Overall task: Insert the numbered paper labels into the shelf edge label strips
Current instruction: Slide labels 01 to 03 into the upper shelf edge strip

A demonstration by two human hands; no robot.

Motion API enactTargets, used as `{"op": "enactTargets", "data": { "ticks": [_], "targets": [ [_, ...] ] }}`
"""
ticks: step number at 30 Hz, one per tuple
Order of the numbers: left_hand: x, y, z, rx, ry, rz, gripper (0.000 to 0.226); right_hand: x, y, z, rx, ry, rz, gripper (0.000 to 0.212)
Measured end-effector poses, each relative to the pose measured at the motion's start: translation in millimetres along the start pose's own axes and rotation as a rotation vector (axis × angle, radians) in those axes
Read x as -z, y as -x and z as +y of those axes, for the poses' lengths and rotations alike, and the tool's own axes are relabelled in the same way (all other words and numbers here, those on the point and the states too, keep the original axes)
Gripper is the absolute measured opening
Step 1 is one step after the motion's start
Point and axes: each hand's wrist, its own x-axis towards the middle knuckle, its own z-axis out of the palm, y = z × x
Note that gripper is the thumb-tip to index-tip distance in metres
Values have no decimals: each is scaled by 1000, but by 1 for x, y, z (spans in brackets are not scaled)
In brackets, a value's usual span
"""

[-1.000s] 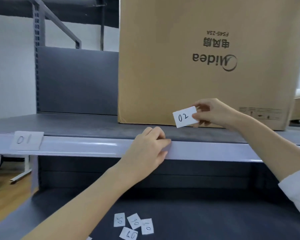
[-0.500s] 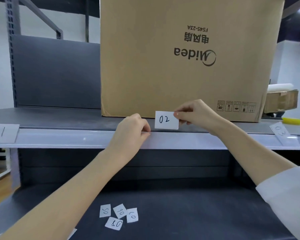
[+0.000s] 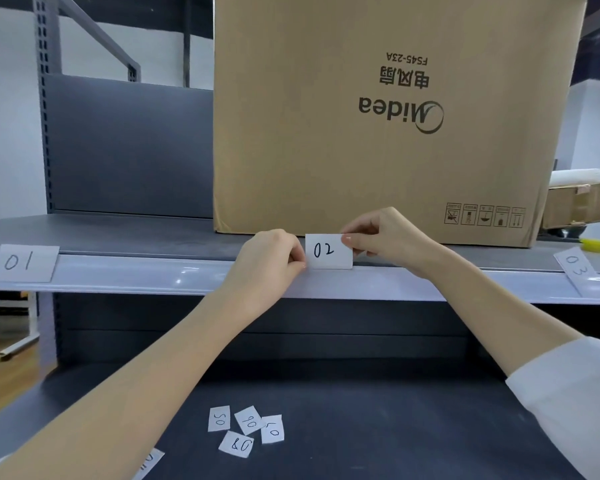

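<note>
at shelf edge strip (image 3: 187,277), both hands pinch 02 label (image 3: 328,251): left hand (image 3: 269,261), right hand (image 3: 385,237).

Behind the strip: the cardboard box (image 3: 388,140) stands on the upper shelf (image 3: 118,233) just behind both hands, blocking reach further back.
Left of box: bare shelf top, open back to the grey panel (image 3: 129,147).
Along the label strip (image 3: 153,275): free between the 01 label (image 3: 25,263) and the left hand (image 3: 267,261); free from the right hand (image 3: 385,233) to the 03 label (image 3: 579,271).
Lower shelf (image 3: 395,427): loose labels (image 3: 246,429) lie between the forearms; open to their right.
</note>
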Motion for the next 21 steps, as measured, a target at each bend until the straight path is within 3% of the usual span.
{"op": "enactTargets", "data": {
  "ticks": [4, 12, 21],
  "targets": [
    [-1, 1, -2, 2, 6, 23, 15, -4, 6, 1, -11, 107, -120, 13],
    [-2, 1, -7, 0, 29, 57, 13, 0, 7, 1, 7, 249, -167, 13],
    [-6, -3, -13, -53, 87, 123, 12, 0, 13, 0, 4, 250, -73, 16]
  ]
}}
